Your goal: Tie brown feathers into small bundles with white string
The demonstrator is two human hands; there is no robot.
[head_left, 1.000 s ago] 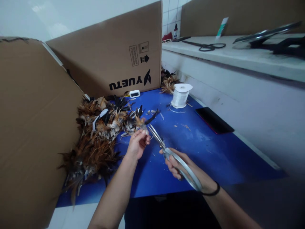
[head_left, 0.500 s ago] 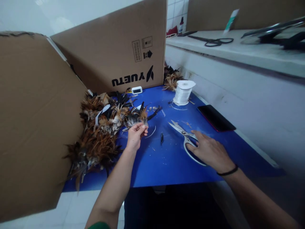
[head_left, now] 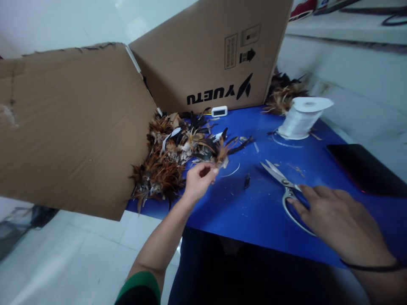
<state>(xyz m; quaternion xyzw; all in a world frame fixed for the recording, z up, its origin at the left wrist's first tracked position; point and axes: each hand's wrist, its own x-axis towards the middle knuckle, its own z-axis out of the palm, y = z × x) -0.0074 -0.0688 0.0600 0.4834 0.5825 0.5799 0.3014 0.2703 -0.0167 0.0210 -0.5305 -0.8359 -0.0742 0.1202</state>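
My left hand (head_left: 200, 180) is closed in a pinch at the lower end of a small bunch of brown and black feathers (head_left: 221, 151). What lies between the fingertips is partly hidden. Behind and left of it spreads a heap of brown, black and grey feathers (head_left: 162, 169). My right hand (head_left: 340, 216) grips the handles of metal scissors (head_left: 280, 176), with the thumb at one loop and the fingers over the other. Their blades are slightly apart, low over the blue table and pointing away to the left.
A spool of white ribbon (head_left: 300, 118) and a dark phone (head_left: 365, 167) lie on the blue table (head_left: 222, 216). Cardboard panels (head_left: 79, 127) wall off the left and back. A small white device (head_left: 219, 111) sits at the back. More feathers (head_left: 282, 95) lie behind the spool.
The view has turned left, so everything appears shifted right. My left hand stays pinched at the feathers, and my right hand stays on the scissors, which look nearly unmoved on the table.
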